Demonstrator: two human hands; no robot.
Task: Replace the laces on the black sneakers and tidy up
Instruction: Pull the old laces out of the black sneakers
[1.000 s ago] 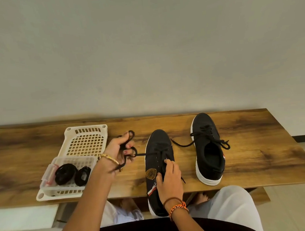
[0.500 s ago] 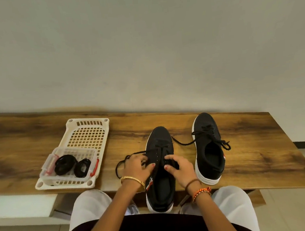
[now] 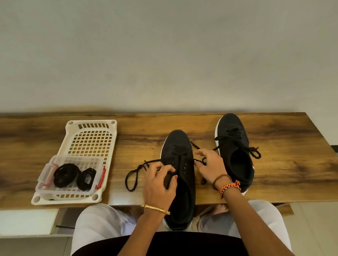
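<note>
- Now the long wooden table [image 3: 288,159] with dark brown grain stands against a plain pale wall [image 3: 157,48]; its right end is in view, and its near edge runs just above the person's knees.
- Bare wood lies open on the far left, between the two shoes, and to the right of the far shoe.
- At the left, a cream plastic basket with a grid floor [image 3: 92,138] sits near the front edge; its near corner reaches almost to this edge.
- Inside it, at the near end, a small clear plastic box with red clips [image 3: 46,178] holds two coils of black lace [image 3: 75,176].
- The nearer black sneaker with white sole [image 3: 177,147] points toward the wall, and its heel hangs over the front edge of the table.
- The second black sneaker [image 3: 234,143] lies to the right, apart from the first one, fully laced, with loose ends beside it.
- The left hand [image 3: 158,183] rests on the left side of the nearer sneaker, fingers curled and pinching the black lace [image 3: 131,177], which loops out on the wood to the left.
- The right hand [image 3: 209,167] is beside the shoe's right side, thumb and fingers pinching the other end of the lace.
</note>
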